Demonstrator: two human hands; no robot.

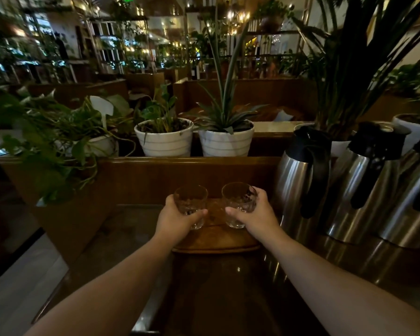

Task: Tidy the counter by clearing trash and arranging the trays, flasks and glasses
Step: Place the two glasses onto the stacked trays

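Two clear cut glasses stand side by side over a brown wooden tray (216,246) on the dark counter. My left hand (177,217) wraps the left glass (190,200) from its left side. My right hand (255,214) wraps the right glass (238,197) from its right side. Both glasses are upright; I cannot tell whether their bases touch the tray. Three steel flasks with black lids and handles stand to the right: the nearest flask (294,187), a middle flask (357,192) and a far flask (412,202) cut off by the frame edge.
A wooden ledge behind the tray carries two white striped plant pots (164,141) (226,143). A leafy trailing plant (54,146) hangs over the counter's left side. A tall plant (349,69) rises behind the flasks. The counter's left edge drops to a pale floor (22,282).
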